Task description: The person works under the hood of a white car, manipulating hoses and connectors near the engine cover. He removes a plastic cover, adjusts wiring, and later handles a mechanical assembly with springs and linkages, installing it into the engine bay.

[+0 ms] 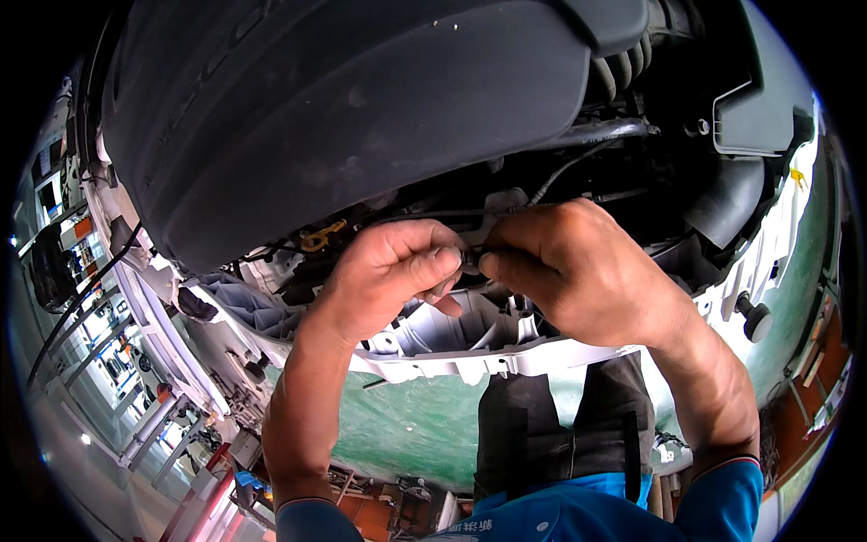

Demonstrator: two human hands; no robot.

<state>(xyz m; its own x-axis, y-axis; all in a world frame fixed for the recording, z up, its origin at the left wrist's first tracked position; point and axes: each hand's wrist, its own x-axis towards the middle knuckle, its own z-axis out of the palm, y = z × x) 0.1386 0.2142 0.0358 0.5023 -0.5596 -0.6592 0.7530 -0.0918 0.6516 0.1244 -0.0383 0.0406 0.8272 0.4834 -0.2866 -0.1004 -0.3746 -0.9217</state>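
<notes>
One broad black moulded-plastic engine cover (pixel 361 99), cut off at the upper edge. One green floor (pixel 406 415), mostly hidden by the vehicle and the dark trousers (pixel 515 434) of the person, whose blue shirt (pixel 578 510) is cropped below. One curved white front frame (pixel 488 364), partly covered by the forearms. One grey plastic box (pixel 768 108), upper right, running into shadow; below it, one wide dark curved duct (pixel 733 200). Two bare hands above the frame, fingertips close together: right hand (pixel 582 271), thumb and forefinger pinching, other fingers hidden; left hand (pixel 393 266), thumb pressed toward curled fingers, grip on anything not tellable. One yellow looped handle (pixel 321 237), left of the hands. One small dark piece (pixel 472 257), at the right fingertips, between the hands; mostly covered, kind indistinct.
</notes>
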